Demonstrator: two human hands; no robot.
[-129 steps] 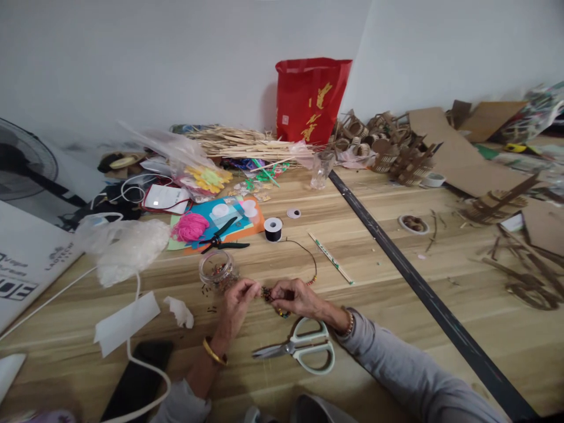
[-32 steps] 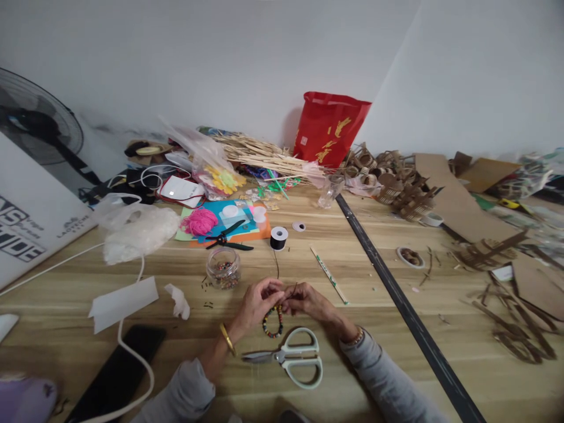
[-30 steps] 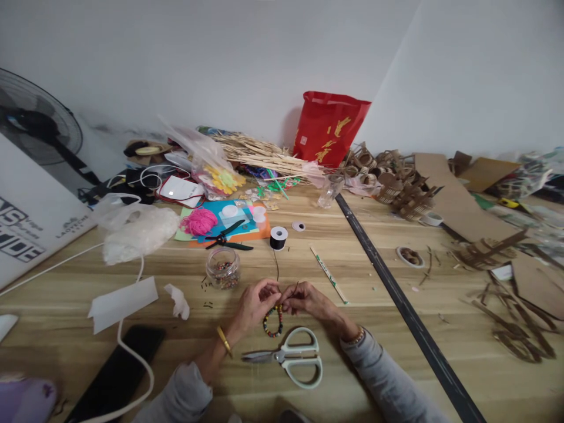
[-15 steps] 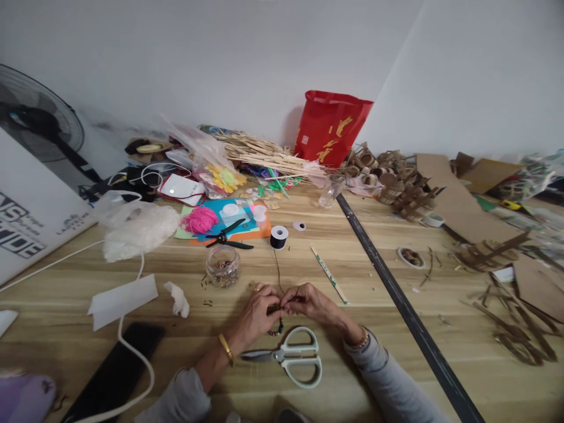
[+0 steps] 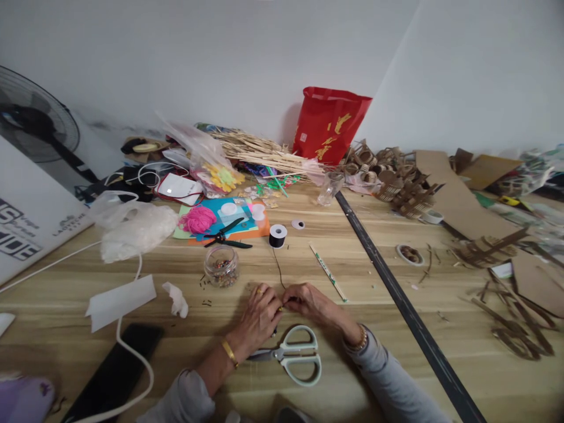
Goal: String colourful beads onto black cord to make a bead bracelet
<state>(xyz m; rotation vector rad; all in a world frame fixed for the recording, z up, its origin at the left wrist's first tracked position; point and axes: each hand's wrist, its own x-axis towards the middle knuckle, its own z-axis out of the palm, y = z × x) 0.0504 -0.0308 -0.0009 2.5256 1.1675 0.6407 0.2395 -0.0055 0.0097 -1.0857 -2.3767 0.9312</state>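
Observation:
A thin black cord [image 5: 278,267] runs from a spool [image 5: 278,236] down to my fingers. My right hand [image 5: 306,299] pinches the cord close to the left hand's fingertips. My left hand [image 5: 259,311] is closed over the beaded string, and only a few dark beads [image 5: 274,331] show below its fingers. What exactly lies between the left fingertips is hidden. Just below the hands lie scissors [image 5: 288,354] with pale handles, blades pointing left under my left wrist. A clear jar [image 5: 221,267] of small coloured beads stands to the upper left of my left hand.
Pliers [image 5: 225,235] and pink yarn [image 5: 198,220] lie on coloured sheets. A paper-wrapped stick [image 5: 328,273] is right of the cord. A white cable [image 5: 143,358] crosses a black phone-like slab [image 5: 117,370]. A dark strip [image 5: 396,294] runs down the table; cardboard pieces [image 5: 467,205] lie right.
My left hand has turned over more and now covers most of the bead loop that hung below the fingers. The right hand stays nearly in place, still pinching.

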